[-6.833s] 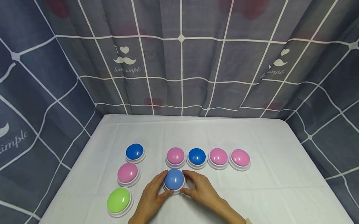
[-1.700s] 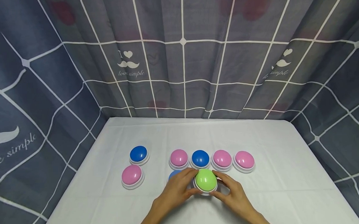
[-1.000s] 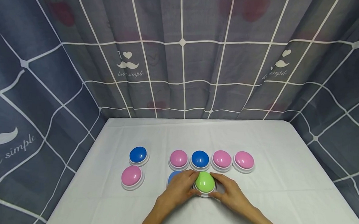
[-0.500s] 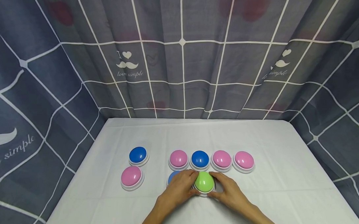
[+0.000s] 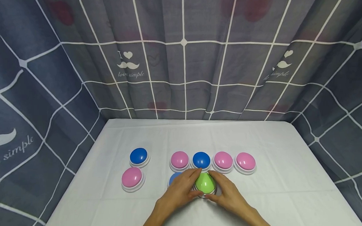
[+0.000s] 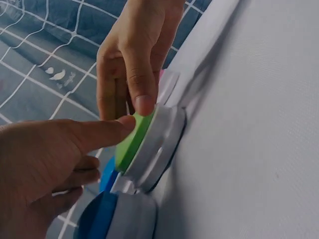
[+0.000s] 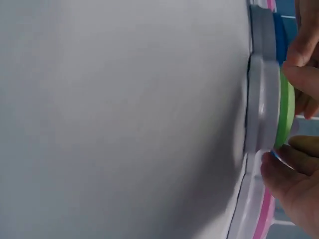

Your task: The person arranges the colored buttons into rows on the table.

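Observation:
A green dome push button (image 5: 205, 183) with a white base stands on the white table, between my two hands. My left hand (image 5: 180, 189) holds its left side, and my right hand (image 5: 231, 195) grips the right side, index fingers at the back and thumbs at the front. In the left wrist view both thumbs touch near the rim of the green dome (image 6: 133, 144). A lighter blue push button (image 5: 173, 178) is just left of it, mostly hidden by my left hand. Directly behind stands a dark blue push button (image 5: 201, 160).
Pink push buttons (image 5: 179, 159) flank the dark blue one in the back row, with two more (image 5: 223, 160) to its right. Farther left sit another dark blue button (image 5: 138, 156) and a pink button (image 5: 131, 177). A grey checked curtain (image 5: 167, 60) surrounds the white table (image 5: 276, 176).
Earlier both hands held the lighter blue button while the green one stood at front left. The green button has since come right, beside it. Lately my fingertips have crept closer together over its dome.

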Available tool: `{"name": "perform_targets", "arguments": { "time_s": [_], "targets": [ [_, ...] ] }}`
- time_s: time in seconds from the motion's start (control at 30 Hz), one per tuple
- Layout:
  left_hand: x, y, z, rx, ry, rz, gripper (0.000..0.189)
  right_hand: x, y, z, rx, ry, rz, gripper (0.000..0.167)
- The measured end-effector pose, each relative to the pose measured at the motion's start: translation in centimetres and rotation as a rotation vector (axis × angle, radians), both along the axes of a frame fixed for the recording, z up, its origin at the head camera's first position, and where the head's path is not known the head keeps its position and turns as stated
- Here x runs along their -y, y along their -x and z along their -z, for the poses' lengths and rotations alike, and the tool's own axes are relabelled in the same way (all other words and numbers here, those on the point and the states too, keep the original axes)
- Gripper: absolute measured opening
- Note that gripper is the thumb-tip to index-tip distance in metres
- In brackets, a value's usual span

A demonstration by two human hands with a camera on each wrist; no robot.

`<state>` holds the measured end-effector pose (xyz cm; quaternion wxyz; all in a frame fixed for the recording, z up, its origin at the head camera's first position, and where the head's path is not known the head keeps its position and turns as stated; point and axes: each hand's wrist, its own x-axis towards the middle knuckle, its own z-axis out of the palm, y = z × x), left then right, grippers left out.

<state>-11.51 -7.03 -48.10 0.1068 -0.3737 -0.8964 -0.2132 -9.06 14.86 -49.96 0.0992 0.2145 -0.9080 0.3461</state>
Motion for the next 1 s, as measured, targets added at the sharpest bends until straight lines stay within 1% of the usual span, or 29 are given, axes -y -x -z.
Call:
{"name": "perform_targets", "arguments": {
  "time_s": [0.07,0.17,0.27,0.33,0.43,0.53,0.6,0.7,0.8,0.87,0.9,1.0],
  "targets": [
    [0.4,-0.2,-0.3,0.006,-0.052,-0.016,0.077,0.7,0.0,-0.3,-0.042,0.006,-0.016,0.080],
    [1.5,-0.5,-0.7,-0.013,-0.120,-0.057,0.074,2.0,0.2,-1.0,-0.088,0.016,-0.047,0.079],
    [3.0,-0.9,-1.0,-0.035,-0.170,-0.122,0.072,3.6,0.6,-2.0,-0.080,0.039,-0.090,0.073],
    [4.2,-1.1,-1.1,-0.050,-0.199,-0.162,0.071,5.0,0.9,-2.6,-0.055,0.059,-0.124,0.071],
    [6.1,-1.3,-0.9,-0.084,-0.247,-0.217,0.072,7.3,1.3,-3.2,-0.047,0.076,-0.185,0.070],
    [8.0,-1.6,-0.5,-0.103,-0.279,-0.279,0.072,9.6,1.6,-3.4,-0.022,0.089,-0.229,0.066],
    [9.2,-1.8,-0.3,-0.110,-0.293,-0.331,0.074,11.0,1.7,-3.5,-0.002,0.089,-0.249,0.065],
    [11.2,-2.3,-0.1,-0.155,-0.308,-0.430,0.076,13.2,1.8,-3.6,0.037,0.075,-0.268,0.065],
    [13.4,-3.0,0.0,-0.174,-0.340,-0.534,0.082,15.5,2.0,-3.8,0.075,0.021,-0.300,0.068],
    [14.8,-3.4,0.0,-0.138,-0.330,-0.608,0.088,16.9,2.1,-3.8,0.103,-0.025,-0.318,0.069],
    [15.4,-3.6,0.0,-0.102,-0.327,-0.638,0.090,17.5,2.2,-3.8,0.114,-0.049,-0.329,0.070],
    [16.9,-4.2,-0.1,0.055,-0.279,-0.720,0.097,19.0,2.6,-3.5,0.144,-0.108,-0.344,0.072]
  ]
}}
